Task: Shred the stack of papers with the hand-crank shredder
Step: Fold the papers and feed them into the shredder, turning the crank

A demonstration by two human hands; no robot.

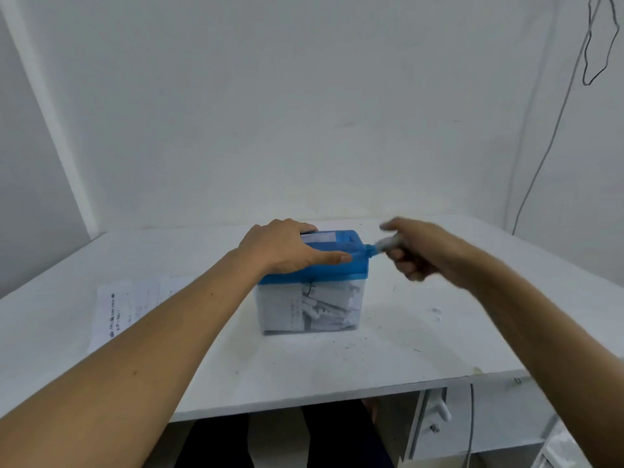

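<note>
The hand-crank shredder (351, 265) has a blue lid and stands mid-table on a clear bin (310, 309) packed with white paper strips. My left hand (287, 248) lies flat on the lid, thumb stretched along its front, fingers over the far edge. A sheet of paper (319, 237) sits in the slot beside those fingers. My right hand (418, 251), blurred by motion, grips the pale crank handle (388, 244) on the shredder's right side. The stack of papers (125, 309) lies flat on the table to the left, partly hidden by my left forearm.
The white table (388, 349) carries small paper scraps and dark specks right of the bin. A wall stands close behind. A drawer unit (472, 417) sits under the table's right end, and a cable (553, 130) hangs down the right wall.
</note>
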